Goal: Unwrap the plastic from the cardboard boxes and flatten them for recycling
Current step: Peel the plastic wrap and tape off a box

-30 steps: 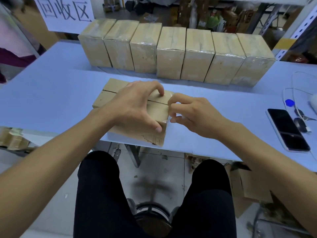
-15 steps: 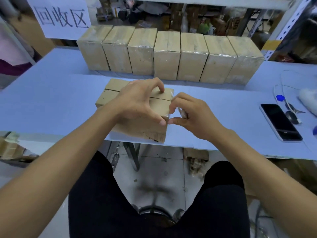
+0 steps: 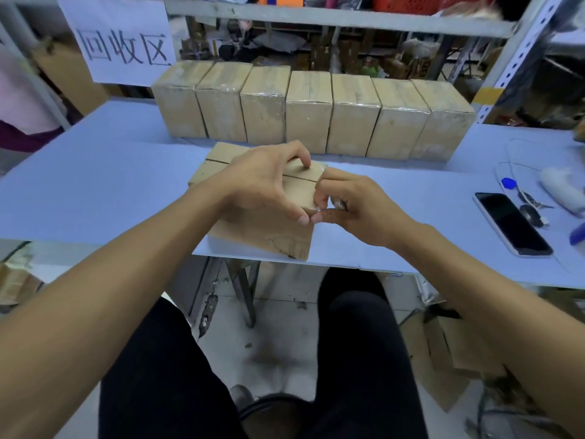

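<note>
Unwrapping step, looks like: left hand (image 3: 269,182) curls over the cardboard box (image 3: 262,229) at the table's (image 3: 95,185) 6 o'clock edge, steadying it. Right hand (image 3: 351,204) fingers pinch the plastic wrap (image 3: 338,204) at its right corner. Next probably needs a firm pull to peel it free.

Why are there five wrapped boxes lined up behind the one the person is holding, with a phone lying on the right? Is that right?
Not quite: the head view shows seven wrapped boxes in the row, not five. The rest is right. They stand behind the box that the left hand holds while the right hand picks at its corner, and the phone lies on the right.
</note>
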